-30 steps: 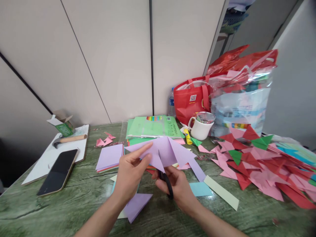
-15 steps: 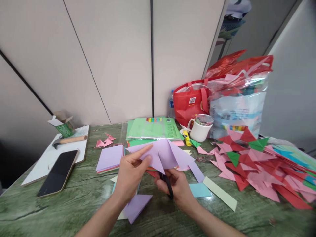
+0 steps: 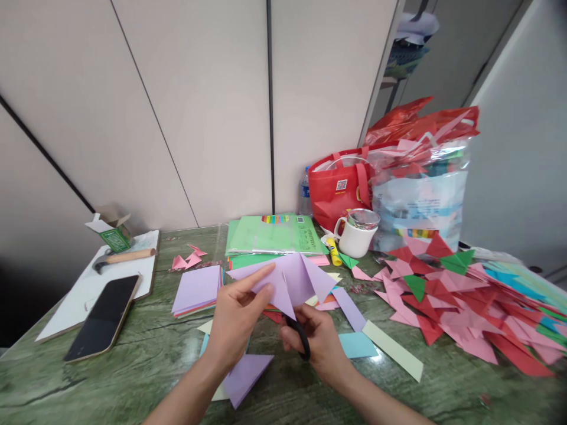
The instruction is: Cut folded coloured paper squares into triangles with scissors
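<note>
A lilac paper sheet (image 3: 303, 280), creased and partly split by a cut, is pinched by my left hand (image 3: 241, 304) between thumb and fingers. My right hand (image 3: 312, 333) is closed round the black handles of a pair of scissors (image 3: 302, 339). Their blades are mostly hidden behind the paper. Under my left wrist lies a folded lilac piece (image 3: 248, 378) over pale green and blue paper. Right of my right hand are a lilac strip (image 3: 349, 308), a light blue piece (image 3: 358, 345) and a pale green strip (image 3: 394, 351).
A stack of coloured squares (image 3: 197, 289), a phone (image 3: 104, 319) and a hammer (image 3: 126, 257) on a white board lie left. Behind are green paper packs (image 3: 274, 233), a glue stick (image 3: 333, 252) and a mug (image 3: 357, 236). Folded red and pink pieces (image 3: 456, 295) pile up right, before bags (image 3: 420, 195).
The right part of the lilac sheet has drawn in slightly, uncovering more of the papers behind it. Both hands keep their grips. The whole view has shifted a little.
</note>
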Motion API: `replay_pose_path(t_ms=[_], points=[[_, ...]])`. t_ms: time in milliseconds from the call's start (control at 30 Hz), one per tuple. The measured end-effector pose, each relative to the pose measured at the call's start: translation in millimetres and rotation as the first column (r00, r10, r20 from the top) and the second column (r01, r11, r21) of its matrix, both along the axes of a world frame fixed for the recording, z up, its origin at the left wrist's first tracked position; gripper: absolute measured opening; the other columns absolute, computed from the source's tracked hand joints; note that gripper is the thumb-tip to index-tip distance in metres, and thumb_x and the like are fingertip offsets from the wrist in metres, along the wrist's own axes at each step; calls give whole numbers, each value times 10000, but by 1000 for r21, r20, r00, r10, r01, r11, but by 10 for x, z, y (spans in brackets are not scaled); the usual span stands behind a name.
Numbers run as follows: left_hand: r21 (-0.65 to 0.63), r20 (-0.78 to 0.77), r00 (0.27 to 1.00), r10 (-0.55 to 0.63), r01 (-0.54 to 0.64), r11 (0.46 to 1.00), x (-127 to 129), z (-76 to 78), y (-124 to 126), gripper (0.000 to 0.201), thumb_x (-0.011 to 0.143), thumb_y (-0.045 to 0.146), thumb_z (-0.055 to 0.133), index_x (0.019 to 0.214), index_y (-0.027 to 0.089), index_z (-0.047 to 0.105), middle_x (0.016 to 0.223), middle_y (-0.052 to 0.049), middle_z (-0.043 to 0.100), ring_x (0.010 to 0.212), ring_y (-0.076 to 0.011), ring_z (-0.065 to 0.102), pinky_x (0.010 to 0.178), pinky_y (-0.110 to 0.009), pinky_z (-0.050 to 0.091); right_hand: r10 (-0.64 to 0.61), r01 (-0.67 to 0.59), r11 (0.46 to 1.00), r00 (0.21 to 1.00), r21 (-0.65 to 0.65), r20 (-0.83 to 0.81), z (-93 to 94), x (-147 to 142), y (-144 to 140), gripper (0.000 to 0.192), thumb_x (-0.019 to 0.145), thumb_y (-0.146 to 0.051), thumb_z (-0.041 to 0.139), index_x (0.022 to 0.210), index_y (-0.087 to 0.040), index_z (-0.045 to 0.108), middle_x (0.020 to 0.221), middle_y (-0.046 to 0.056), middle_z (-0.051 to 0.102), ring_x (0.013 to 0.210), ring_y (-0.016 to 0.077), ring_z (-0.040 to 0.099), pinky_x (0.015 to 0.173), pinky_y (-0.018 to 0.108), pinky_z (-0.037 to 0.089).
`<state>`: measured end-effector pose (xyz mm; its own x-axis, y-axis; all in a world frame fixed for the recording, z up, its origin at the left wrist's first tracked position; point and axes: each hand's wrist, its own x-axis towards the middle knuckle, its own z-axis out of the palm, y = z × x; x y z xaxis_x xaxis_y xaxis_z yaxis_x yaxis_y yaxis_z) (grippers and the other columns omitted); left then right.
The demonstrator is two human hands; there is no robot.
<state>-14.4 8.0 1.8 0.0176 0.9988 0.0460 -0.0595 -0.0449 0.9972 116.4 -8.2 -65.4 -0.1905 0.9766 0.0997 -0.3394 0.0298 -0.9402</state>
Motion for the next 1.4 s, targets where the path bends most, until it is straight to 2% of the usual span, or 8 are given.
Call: replay_pose_path(t_ms=[100,267,467,633,867,1100,1267,1400], points=[[0,0,1000,-2,2,1000,5,8,2,364,706,243,670,1068,205,673,708,-1,703,588,-100,553,593,-218,459,3,-4,1000,1000,-12,-10,23,-2,-1,248,601,-268,774,705,-166,572,575,-45,543,485,92,467,484,207,402],[8,-38,999,-6,6,1000,11,17,-3,342,689,236,680,1030,207,694,788,-23,726,617,-116,579,607,-227,478,7,-8,1000,998,-11,-57,-26,0,15,361,564,-247,807,840,-181,584,709,2,625,658,155,566,624,247,462],[24,-60,998,-33,35,999,12,31,-33,317,696,233,675,1011,230,703,824,-20,735,625,-111,583,598,-203,478,-28,29,1000,999,10,-26,-98,24,30,322,612,-275,776,856,-186,585,791,44,656,767,204,613,735,312,486],[70,-107,994,15,-8,998,15,35,-17,295,687,218,678,979,222,717,823,-20,734,593,-98,565,563,-183,465,-26,26,1000,999,6,-18,-60,32,24,328,617,-305,775,857,-174,593,753,43,659,749,200,618,708,298,487],[55,-102,995,4,2,998,12,43,-4,323,681,227,679,1001,200,707,818,-33,730,609,-124,586,596,-228,497,0,0,1000,999,11,-50,-26,27,11,348,608,-374,773,820,-171,587,787,72,676,729,208,626,692,308,489],[71,-137,990,14,-4,997,17,87,-20,322,673,214,684,994,209,709,745,-9,726,520,-100,563,531,-206,485,0,-1,1000,999,-3,-40,14,28,15,362,581,-377,787,782,-183,556,784,66,668,742,215,623,703,309,484],[75,-146,989,23,-13,997,3,58,-6,336,671,222,690,1006,199,706,755,-21,726,535,-97,561,522,-193,471,24,-24,1000,998,-3,-61,62,22,13,383,552,-347,809,766,-187,533,782,51,657,741,198,616,705,287,478],[91,-174,984,34,-19,996,-17,54,0,347,673,228,689,1017,189,703,728,-26,723,532,-106,558,521,-203,470,38,-38,999,997,-1,-70,57,28,16,400,564,-406,794,774,-186,534,794,65,666,772,216,629,724,297,479]])
